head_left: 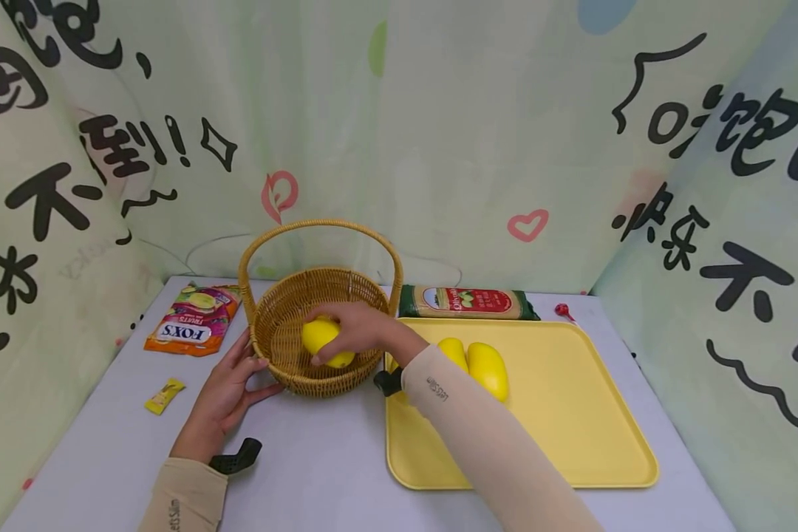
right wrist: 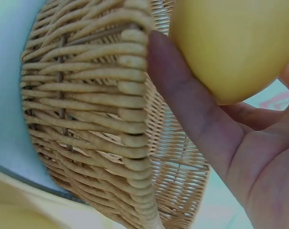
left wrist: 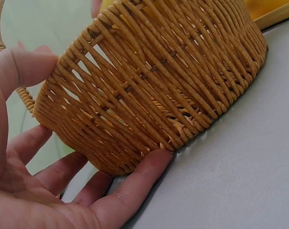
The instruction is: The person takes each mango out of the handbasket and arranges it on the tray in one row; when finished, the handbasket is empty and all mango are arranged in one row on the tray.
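Over the wicker basket (head_left: 286, 310), inside its rim, my right hand (head_left: 355, 329) grips a smooth yellow mango (head_left: 319, 334). In the right wrist view the mango (right wrist: 232, 43) sits between thumb and fingers, beside the basket's woven wall (right wrist: 87, 100). My left hand (head_left: 229, 384) holds the basket from its near left side. As the left wrist view shows, one digit of the left hand (left wrist: 53, 191) touches the rim of the basket (left wrist: 149, 76), and others lie against the wall and near its base. More yellow mangoes (head_left: 488, 369) lie on the yellow tray (head_left: 572, 414), partly behind my right sleeve.
An orange candy bag (head_left: 196, 319) and a small yellow wrapped candy (head_left: 165, 396) lie left of the basket. Behind the tray are a long green and red package (head_left: 468, 302) and a red lollipop (head_left: 562, 310). The basket's tall handle (head_left: 322, 223) arches above it. Printed curtains enclose the table.
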A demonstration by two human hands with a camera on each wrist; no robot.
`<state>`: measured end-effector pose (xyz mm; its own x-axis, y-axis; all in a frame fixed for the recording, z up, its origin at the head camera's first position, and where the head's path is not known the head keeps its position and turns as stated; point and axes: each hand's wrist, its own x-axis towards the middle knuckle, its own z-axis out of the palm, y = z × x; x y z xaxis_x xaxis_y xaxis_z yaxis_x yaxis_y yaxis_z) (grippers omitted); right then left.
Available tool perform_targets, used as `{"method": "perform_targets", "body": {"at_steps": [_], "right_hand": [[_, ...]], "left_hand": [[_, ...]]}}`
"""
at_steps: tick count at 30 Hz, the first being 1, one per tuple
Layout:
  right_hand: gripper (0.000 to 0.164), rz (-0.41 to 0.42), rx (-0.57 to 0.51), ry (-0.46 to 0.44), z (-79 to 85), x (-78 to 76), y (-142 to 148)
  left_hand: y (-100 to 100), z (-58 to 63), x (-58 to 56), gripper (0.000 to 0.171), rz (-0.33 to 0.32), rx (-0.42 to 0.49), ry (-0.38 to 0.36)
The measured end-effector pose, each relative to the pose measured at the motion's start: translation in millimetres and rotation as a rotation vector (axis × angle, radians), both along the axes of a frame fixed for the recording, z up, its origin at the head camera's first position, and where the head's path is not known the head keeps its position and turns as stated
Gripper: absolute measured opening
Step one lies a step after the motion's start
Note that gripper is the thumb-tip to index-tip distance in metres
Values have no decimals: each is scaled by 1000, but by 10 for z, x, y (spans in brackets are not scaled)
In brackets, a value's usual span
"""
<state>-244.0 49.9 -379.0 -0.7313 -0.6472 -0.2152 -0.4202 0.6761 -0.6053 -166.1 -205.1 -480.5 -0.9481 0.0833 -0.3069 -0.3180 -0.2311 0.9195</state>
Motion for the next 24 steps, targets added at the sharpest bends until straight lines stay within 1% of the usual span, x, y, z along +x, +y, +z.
{"method": "perform_targets", "body": {"at_steps": [3,7,12,16,24], "right_hand": [[65,2,-45,3,20,25,49],[66,-5,-101,0,21,70,131],[69,-36,-185,-30,-1,155,258],[69,-50,-256,-50,-17,226,355],[70,-70,-319,-31,-36,380,545]], "left_hand": [[-1,-4,-1,78,3,3,-5],[-1,-7,-4,78,5,10,-10],[4,-12,-9,78,3,9,-9],[5,-15,-12,78,4,15,-5],[4,5,11,77,-3,15,-2]]}}
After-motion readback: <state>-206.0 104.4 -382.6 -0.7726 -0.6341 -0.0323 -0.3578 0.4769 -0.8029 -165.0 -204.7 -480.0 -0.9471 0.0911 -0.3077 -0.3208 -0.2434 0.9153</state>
